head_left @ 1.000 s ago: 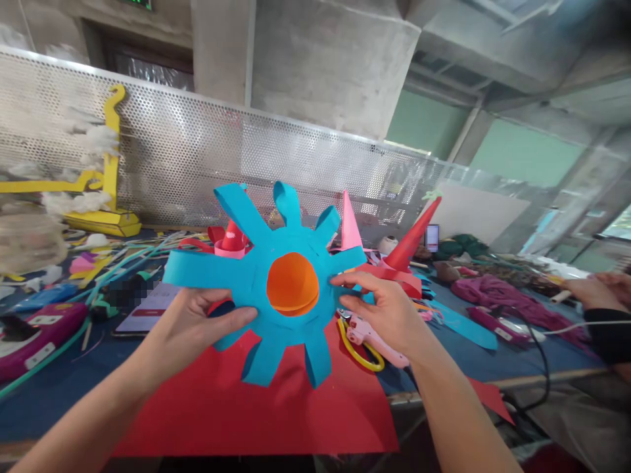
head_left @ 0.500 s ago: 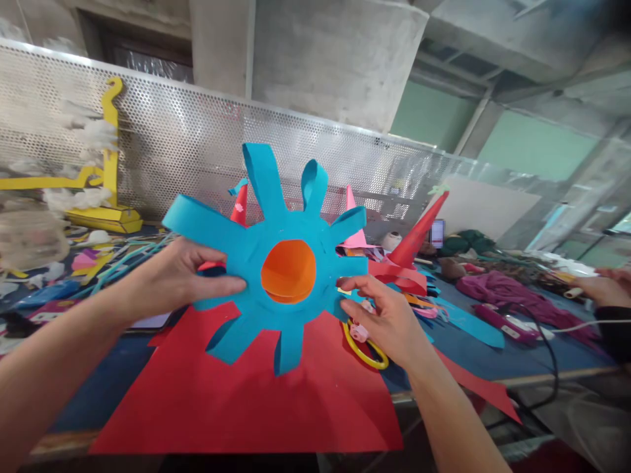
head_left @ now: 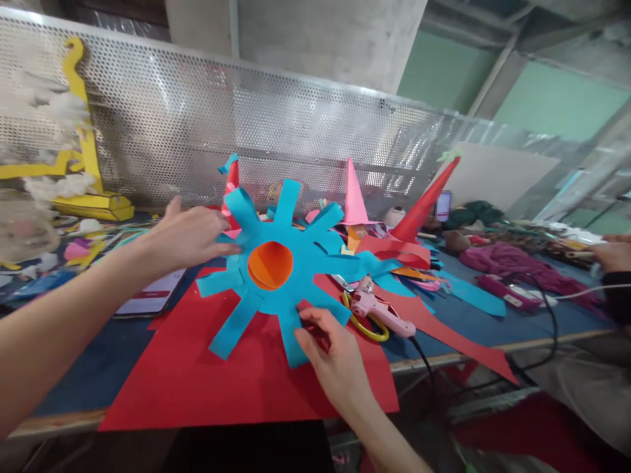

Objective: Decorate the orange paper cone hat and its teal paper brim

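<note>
A blue paper flower shape [head_left: 305, 256] with looped petals around its rim and an orange round centre [head_left: 270, 265] lies tilted over a red paper sheet [head_left: 236, 387]. My left hand [head_left: 190, 233] is open at its upper left edge, thumb raised and fingers stretched toward a petal; whether the fingertips touch is blurred. Below right of the centre, my right hand [head_left: 335, 355] has thumb and index finger closed on the edge of a lower petal. Beside it on the right lie a pink glue gun [head_left: 379, 307] and yellow-handled scissors [head_left: 369, 328].
Behind stand a pink paper cone [head_left: 355, 197] and a red cone [head_left: 426, 200]. A phone [head_left: 150, 292] lies at left. Yellow cardboard pieces [head_left: 93, 207] and scraps fill the far left. A purple cloth [head_left: 517, 266] and another person's hand [head_left: 614, 253] are at right.
The blue paper flower has come down toward the red sheet and turned. My left hand has opened from its side; my right hand has moved down to a lower petal.
</note>
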`<state>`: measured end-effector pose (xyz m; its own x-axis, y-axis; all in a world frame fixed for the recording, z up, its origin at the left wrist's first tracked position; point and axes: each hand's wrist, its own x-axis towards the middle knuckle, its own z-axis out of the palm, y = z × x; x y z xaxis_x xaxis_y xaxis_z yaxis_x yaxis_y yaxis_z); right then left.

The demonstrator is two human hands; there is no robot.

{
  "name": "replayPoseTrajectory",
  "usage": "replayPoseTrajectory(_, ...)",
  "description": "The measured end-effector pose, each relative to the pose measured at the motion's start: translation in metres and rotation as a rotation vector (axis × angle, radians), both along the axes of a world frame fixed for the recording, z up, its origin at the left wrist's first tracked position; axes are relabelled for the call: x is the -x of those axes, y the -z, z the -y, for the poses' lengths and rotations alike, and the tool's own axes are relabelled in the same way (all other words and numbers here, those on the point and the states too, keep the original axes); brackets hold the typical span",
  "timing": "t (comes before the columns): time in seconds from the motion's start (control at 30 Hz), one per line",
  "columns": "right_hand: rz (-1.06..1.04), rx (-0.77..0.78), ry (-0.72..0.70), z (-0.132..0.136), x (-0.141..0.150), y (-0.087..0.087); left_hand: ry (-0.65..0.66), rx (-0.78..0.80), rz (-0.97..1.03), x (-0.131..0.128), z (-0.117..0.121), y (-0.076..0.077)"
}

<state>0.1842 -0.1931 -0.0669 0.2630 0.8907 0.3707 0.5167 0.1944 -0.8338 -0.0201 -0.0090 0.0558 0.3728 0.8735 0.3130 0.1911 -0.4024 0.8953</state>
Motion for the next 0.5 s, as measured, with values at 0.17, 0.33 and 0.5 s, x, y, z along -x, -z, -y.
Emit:
replayPoseTrajectory(0.17,0.231,-0.017,-0.076,0.031,-0.017,-0.007,-0.249,-0.649,-0.383,0.01,0.056,0.042)
replayPoseTrajectory(0.33,0.637,-0.155,0.283,0.047,-0.089,-0.009,-0.183,-0.358,-0.215,-0.018,0.115,0.085)
replayPoseTrajectory(0.5,1.05,-0.09,0.339,0.024,-0.147,0.0,-0.108,-0.024,-0.021,-0.055,0.138,0.118)
